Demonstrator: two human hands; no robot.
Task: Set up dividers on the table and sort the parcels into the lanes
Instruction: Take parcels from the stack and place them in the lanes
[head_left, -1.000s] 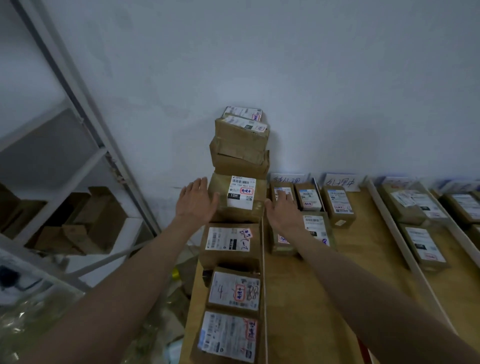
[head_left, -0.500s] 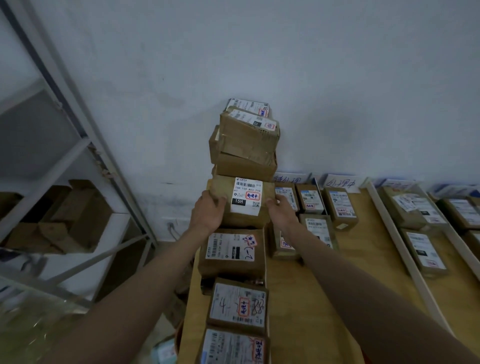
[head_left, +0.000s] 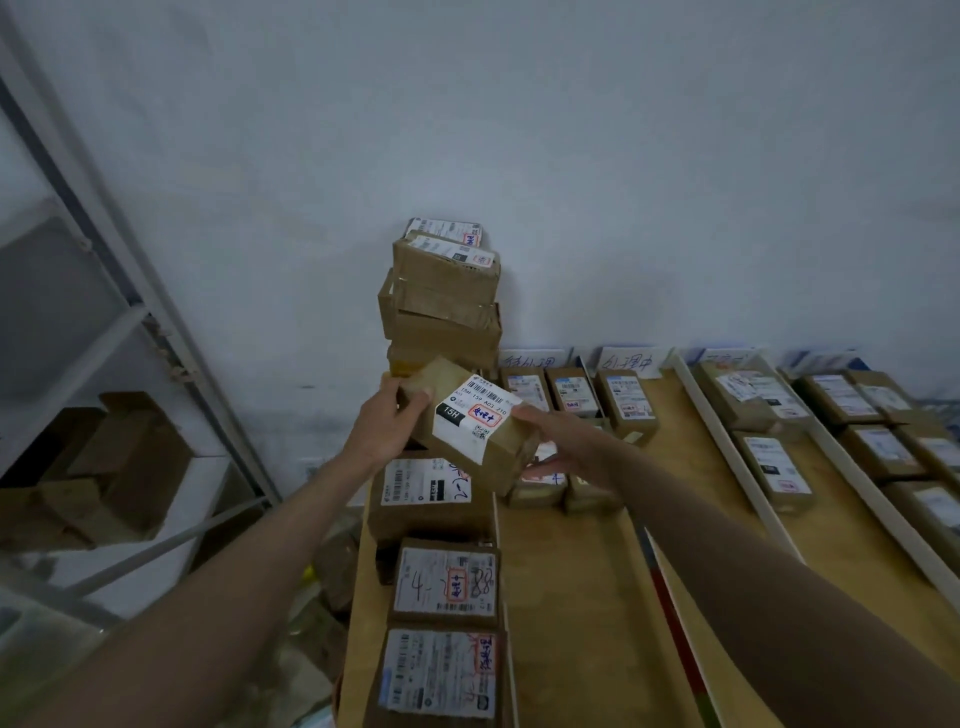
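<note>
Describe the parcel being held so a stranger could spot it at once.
At the table's far left, a tall stack of parcels leans against the wall. Just before it, left hand and right hand hold a tilted parcel, alone marked 15H.

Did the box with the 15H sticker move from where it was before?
Yes. The 15H box has come off the bottom of the stack against the wall, toward the person, tilted, held by the left hand and right hand.

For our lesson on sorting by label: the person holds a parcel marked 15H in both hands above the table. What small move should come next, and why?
Probably carry the 15H parcel right and lower it into the lane behind the handwritten sign. Left hand and right hand hold it tilted, clear of the stack. Its red-stamped label seems to match that sign, though the writing is too small to be sure.
</note>
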